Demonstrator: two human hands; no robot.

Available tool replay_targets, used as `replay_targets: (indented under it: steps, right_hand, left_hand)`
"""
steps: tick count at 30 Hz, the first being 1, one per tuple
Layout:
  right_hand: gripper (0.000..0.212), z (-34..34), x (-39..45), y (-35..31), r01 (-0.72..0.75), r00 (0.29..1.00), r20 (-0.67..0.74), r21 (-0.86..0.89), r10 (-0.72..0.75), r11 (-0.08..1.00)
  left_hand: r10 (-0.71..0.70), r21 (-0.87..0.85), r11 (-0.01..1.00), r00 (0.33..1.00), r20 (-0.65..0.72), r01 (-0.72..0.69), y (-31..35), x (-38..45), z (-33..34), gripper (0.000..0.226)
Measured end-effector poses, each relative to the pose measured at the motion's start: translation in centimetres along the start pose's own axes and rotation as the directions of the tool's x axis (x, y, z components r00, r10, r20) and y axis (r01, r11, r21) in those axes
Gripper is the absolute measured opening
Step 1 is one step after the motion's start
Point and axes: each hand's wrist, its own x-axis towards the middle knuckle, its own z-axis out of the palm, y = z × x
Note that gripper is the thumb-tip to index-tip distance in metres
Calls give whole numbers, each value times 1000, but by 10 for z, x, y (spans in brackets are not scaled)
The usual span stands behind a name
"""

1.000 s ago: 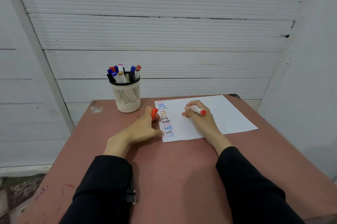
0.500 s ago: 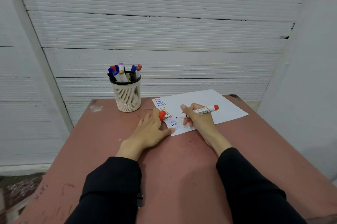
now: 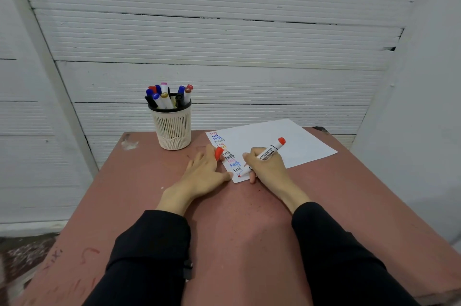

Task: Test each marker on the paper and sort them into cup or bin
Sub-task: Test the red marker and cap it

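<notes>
White panelled wall, reddish table [image 3: 139, 181] | my right hand [image 3: 268, 168] is pinching the marker [image 3: 267, 154] mid-barrel, tip touching the paper [image 3: 287, 141] near its front corner | my left hand [image 3: 202, 172] is holding the red cap [image 3: 219, 152], thumb pinning the paper | marker seems light, stiff, smooth; grip low | cup [image 3: 172, 128] beyond.

Since a second ago the right hand [image 3: 265, 168] has turned the red marker [image 3: 267, 154] over: its tip now touches the near left corner of the paper [image 3: 269, 141], where the left hand [image 3: 203, 173] has slid closer.
</notes>
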Motion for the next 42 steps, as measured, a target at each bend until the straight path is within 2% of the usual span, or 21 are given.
replay_targets:
  steps: [5,11,22,35,38,40,42]
  right_hand:
    - [25,-1,1,2,-3,1000,16,18,3,1000]
    - [31,-1,2,2,5,999,-34,17,-4,1000]
    - [24,-2,4,2,1,998,-68,16,0,1000]
    - [27,-4,3,2,4,994,-107,8,-3,1000]
    - [39,-8,4,1,54,982,-184,6,-52,999]
    - [27,-15,3,1,98,979,-176,-14,-99,995]
    - [21,-22,3,7,125,981,-130,-130,-142,984]
  left_hand:
    - [-13,-8,1000,1000,8,13,1,0,-1,47]
    - [-8,-2,1000,1000,8,8,3,-2,-2,46]
    - [-23,-17,1000,999,31,24,2,-1,-2,52]
    - [-2,21,1000,1000,25,1,5,-4,-4,49]
    - [0,29,1000,998,57,-1,2,-4,-5,54]
    - [-8,31,1000,997,79,6,1,-5,-9,54]
    - [-34,39,999,994,105,30,1,-5,-14,54]
